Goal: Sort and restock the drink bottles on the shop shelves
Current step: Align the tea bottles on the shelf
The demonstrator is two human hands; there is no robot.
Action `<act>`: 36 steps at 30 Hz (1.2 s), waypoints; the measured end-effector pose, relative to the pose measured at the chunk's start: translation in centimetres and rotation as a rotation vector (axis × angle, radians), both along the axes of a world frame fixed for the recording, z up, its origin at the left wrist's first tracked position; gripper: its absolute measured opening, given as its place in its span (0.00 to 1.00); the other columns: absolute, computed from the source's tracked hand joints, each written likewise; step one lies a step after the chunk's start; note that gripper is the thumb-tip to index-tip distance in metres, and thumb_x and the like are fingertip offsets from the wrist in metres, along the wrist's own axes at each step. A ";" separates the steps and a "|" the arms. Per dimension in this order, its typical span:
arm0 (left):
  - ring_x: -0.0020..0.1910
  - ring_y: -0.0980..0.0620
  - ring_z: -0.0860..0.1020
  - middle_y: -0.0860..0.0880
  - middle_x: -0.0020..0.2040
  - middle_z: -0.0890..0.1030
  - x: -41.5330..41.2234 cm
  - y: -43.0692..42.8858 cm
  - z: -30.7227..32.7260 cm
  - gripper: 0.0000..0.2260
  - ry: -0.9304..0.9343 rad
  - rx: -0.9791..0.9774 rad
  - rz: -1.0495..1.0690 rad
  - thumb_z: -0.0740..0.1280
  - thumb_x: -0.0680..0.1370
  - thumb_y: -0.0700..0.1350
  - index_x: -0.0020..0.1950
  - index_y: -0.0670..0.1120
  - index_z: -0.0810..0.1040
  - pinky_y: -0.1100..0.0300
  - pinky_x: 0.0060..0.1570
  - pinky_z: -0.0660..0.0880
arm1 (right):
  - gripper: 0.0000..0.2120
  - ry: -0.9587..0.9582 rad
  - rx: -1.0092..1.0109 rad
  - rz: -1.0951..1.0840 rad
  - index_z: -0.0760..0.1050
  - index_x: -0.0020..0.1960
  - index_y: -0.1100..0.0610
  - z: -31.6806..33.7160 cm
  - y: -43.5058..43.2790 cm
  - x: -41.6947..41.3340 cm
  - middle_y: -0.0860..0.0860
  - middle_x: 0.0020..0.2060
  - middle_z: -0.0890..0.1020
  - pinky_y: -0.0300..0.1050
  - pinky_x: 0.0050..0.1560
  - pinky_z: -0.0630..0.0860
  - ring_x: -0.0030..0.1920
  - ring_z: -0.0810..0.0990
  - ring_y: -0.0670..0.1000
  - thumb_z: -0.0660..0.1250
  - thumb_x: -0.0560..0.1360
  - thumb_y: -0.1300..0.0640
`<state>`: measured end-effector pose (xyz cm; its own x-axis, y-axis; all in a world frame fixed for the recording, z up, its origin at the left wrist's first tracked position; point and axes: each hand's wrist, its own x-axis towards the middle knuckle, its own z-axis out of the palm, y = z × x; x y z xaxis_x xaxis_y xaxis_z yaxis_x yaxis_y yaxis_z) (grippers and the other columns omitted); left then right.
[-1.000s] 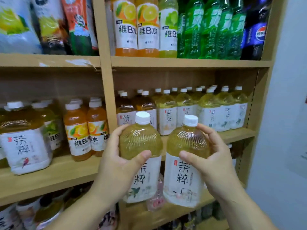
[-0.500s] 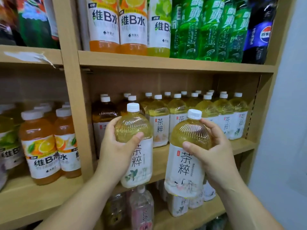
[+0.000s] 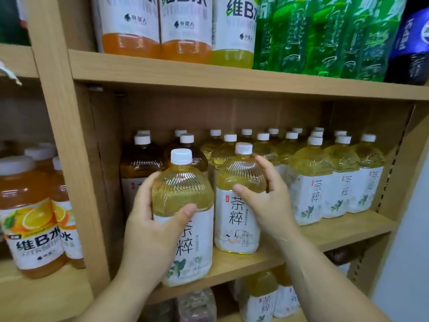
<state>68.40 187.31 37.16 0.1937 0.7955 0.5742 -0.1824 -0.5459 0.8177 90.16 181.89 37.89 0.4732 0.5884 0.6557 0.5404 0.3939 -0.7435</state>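
Head view: left hand grips left tea bottle, thumb across the front, fingers curled behind; bottle at middle shelf front edge. Right hand fingers wrap right tea bottle at its shoulder; base on shelf, beside stocked row.

Pale wall far rt, plain, runs top to bottom just beside the shelves' rt side. Torn white scrap at left edge of view, hanging off the front of a left-bay board, ragged. Top-left corner: dark green pack, blurred, cut off by frame; print unreadable.
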 end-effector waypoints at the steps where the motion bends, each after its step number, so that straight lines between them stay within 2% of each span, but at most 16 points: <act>1: 0.55 0.61 0.82 0.63 0.56 0.83 0.1 0.1 -0.2 0.32 0.005 0.007 0.019 0.77 0.68 0.55 0.70 0.58 0.71 0.57 0.52 0.79 | 0.37 -0.044 -0.020 -0.026 0.69 0.73 0.39 -0.3 0.5 0.4 0.41 0.65 0.79 0.55 0.66 0.77 0.65 0.79 0.45 0.77 0.66 0.39; 4: 0.59 0.62 0.81 0.64 0.59 0.81 0.2 0.0 -0.7 0.38 0.047 0.038 0.078 0.77 0.69 0.62 0.76 0.56 0.67 0.61 0.55 0.76 | 0.42 -0.193 -0.095 -0.145 0.60 0.78 0.39 -1.3 1.6 1.3 0.42 0.71 0.71 0.50 0.72 0.68 0.72 0.68 0.43 0.70 0.68 0.31; 7: 0.59 0.62 0.81 0.63 0.60 0.81 0.1 -0.9 -1.8 0.32 0.077 0.003 0.081 0.72 0.72 0.58 0.75 0.59 0.66 0.62 0.52 0.79 | 0.47 -0.244 -0.132 -0.169 0.50 0.81 0.41 -2.6 1.7 1.6 0.44 0.71 0.65 0.43 0.68 0.60 0.70 0.61 0.40 0.65 0.70 0.29; 9: 0.58 0.62 0.81 0.64 0.58 0.81 -0.1 -1.6 -2.8 0.27 0.128 -0.012 0.080 0.68 0.74 0.59 0.72 0.60 0.67 0.63 0.50 0.81 | 0.47 -0.263 -0.160 -0.132 0.45 0.82 0.41 -3.1 1.6 1.8 0.45 0.73 0.63 0.43 0.68 0.58 0.72 0.61 0.44 0.66 0.73 0.30; 11: 0.59 0.62 0.81 0.64 0.59 0.81 -0.4 -2.3 -3.3 0.26 0.186 -0.037 0.062 0.66 0.75 0.62 0.71 0.60 0.67 0.60 0.52 0.81 | 0.45 -0.262 -0.199 -0.073 0.43 0.82 0.42 -2.9 1.5 2.2 0.46 0.78 0.60 0.44 0.70 0.59 0.76 0.60 0.47 0.66 0.75 0.34; 14: 0.61 0.60 0.80 0.62 0.60 0.81 -0.6 -2.9 -3.2 0.22 0.219 -0.059 0.045 0.67 0.79 0.58 0.72 0.59 0.68 0.56 0.57 0.78 | 0.44 -0.274 -0.241 0.008 0.41 0.82 0.41 -2.2 1.3 3.0 0.46 0.81 0.57 0.46 0.71 0.60 0.78 0.59 0.49 0.66 0.78 0.39; 17: 0.60 0.58 0.81 0.61 0.60 0.82 -0.1 -4.0 -3.0 0.22 0.213 -0.084 0.062 0.67 0.77 0.55 0.70 0.59 0.68 0.52 0.57 0.80 | 0.43 -0.287 -0.264 0.007 0.41 0.82 0.41 -1.9 0.6 3.1 0.47 0.79 0.61 0.48 0.70 0.64 0.76 0.64 0.50 0.66 0.79 0.38; 20: 0.59 0.58 0.82 0.62 0.59 0.82 1.6 -5.6 -3.0 0.23 0.188 -0.094 0.060 0.68 0.75 0.55 0.70 0.59 0.69 0.53 0.53 0.82 | 0.39 -0.252 -0.249 0.000 0.44 0.82 0.42 -2.3 -1.2 3.3 0.46 0.78 0.60 0.49 0.73 0.65 0.75 0.64 0.49 0.62 0.80 0.37; 22: 0.58 0.58 0.82 0.61 0.58 0.83 3.1 -6.6 -3.1 0.25 0.172 -0.100 0.042 0.70 0.75 0.55 0.71 0.57 0.68 0.54 0.52 0.81 | 0.32 -0.194 -0.196 0.038 0.55 0.81 0.43 -2.5 -3.0 3.8 0.45 0.73 0.66 0.46 0.70 0.69 0.69 0.70 0.42 0.60 0.80 0.36; 24: 0.59 0.58 0.82 0.60 0.60 0.82 5.0 -7.3 -3.3 0.26 0.189 -0.102 0.008 0.71 0.76 0.57 0.72 0.56 0.68 0.54 0.53 0.81 | 0.24 -0.170 -0.149 0.105 0.68 0.74 0.44 -2.7 -5.1 4.5 0.40 0.64 0.73 0.41 0.62 0.74 0.60 0.74 0.34 0.59 0.80 0.38; 26: 0.59 0.57 0.83 0.58 0.60 0.83 7.3 -7.9 -3.3 0.27 0.212 -0.111 -0.031 0.73 0.75 0.56 0.72 0.56 0.68 0.54 0.53 0.81 | 0.18 -0.167 -0.130 0.165 0.74 0.67 0.44 -3.2 -6.7 5.3 0.40 0.61 0.79 0.41 0.57 0.77 0.58 0.77 0.35 0.62 0.81 0.39; 27: 0.58 0.56 0.83 0.57 0.60 0.83 8.6 -8.2 -3.2 0.27 0.213 -0.117 -0.048 0.73 0.75 0.55 0.71 0.55 0.68 0.55 0.51 0.81 | 0.19 -0.153 -0.122 0.183 0.76 0.67 0.44 -3.6 -7.4 5.8 0.40 0.60 0.80 0.43 0.57 0.78 0.58 0.79 0.38 0.64 0.80 0.38; 30: 0.53 0.60 0.84 0.59 0.55 0.84 12.2 -8.5 -3.0 0.24 0.208 -0.114 -0.053 0.76 0.75 0.49 0.68 0.55 0.71 0.59 0.48 0.82 | 0.24 -0.081 -0.106 0.191 0.73 0.69 0.40 -4.8 -9.0 7.7 0.39 0.62 0.81 0.47 0.59 0.80 0.60 0.80 0.41 0.68 0.74 0.37; 33: 0.52 0.66 0.81 0.62 0.52 0.84 14.5 -8.0 -2.7 0.22 0.290 -0.003 0.069 0.78 0.72 0.51 0.63 0.57 0.77 0.60 0.52 0.80 | 0.32 -0.102 -0.118 0.128 0.66 0.71 0.32 -5.7 -10.2 9.3 0.35 0.64 0.77 0.45 0.60 0.80 0.64 0.77 0.39 0.76 0.73 0.44; 36: 0.50 0.68 0.79 0.63 0.51 0.83 15.9 -8.0 -2.1 0.19 0.375 0.072 0.146 0.78 0.71 0.54 0.60 0.59 0.79 0.67 0.50 0.77 | 0.38 -0.107 -0.114 0.052 0.58 0.69 0.23 -6.0 -10.1 9.9 0.33 0.65 0.76 0.46 0.62 0.80 0.64 0.76 0.37 0.78 0.72 0.48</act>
